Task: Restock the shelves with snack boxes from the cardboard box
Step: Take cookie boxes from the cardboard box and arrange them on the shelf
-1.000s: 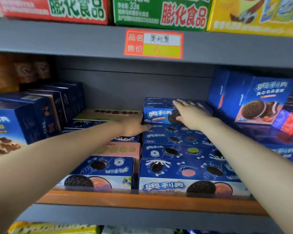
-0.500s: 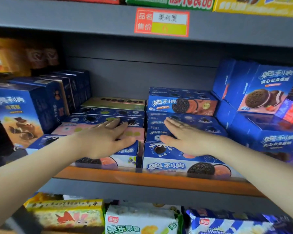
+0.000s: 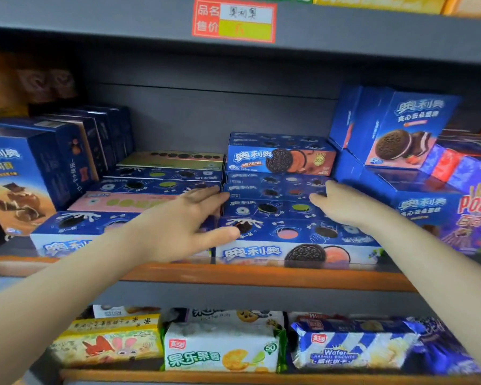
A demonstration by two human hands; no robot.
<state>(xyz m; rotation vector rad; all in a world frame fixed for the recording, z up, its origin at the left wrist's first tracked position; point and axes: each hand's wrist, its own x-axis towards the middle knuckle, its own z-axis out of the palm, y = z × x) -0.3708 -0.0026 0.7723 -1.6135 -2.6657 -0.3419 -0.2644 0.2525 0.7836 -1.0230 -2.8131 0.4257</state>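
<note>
Two rows of flat blue cookie boxes lie stepped on the middle shelf (image 3: pixel 261 276). The right row ends at the back in a blue box with a brown front (image 3: pixel 279 159); the front right box (image 3: pixel 295 243) sits at the shelf lip. My left hand (image 3: pixel 184 223) hovers over the left row (image 3: pixel 139 201) with fingers straight, holding nothing. Over the right end of the right row, my right hand (image 3: pixel 342 204) is spread flat and empty. The cardboard box is not in view.
Upright blue boxes (image 3: pixel 28 173) stand at the left and taller blue boxes (image 3: pixel 400 129) lean at the right. A red price tag (image 3: pixel 233 20) hangs on the shelf above. Wrapped biscuit packs (image 3: pixel 222 345) fill the shelf below.
Both hands have drawn back from the rear top box toward the front of the rows. The view has tilted down, showing the lower shelf.
</note>
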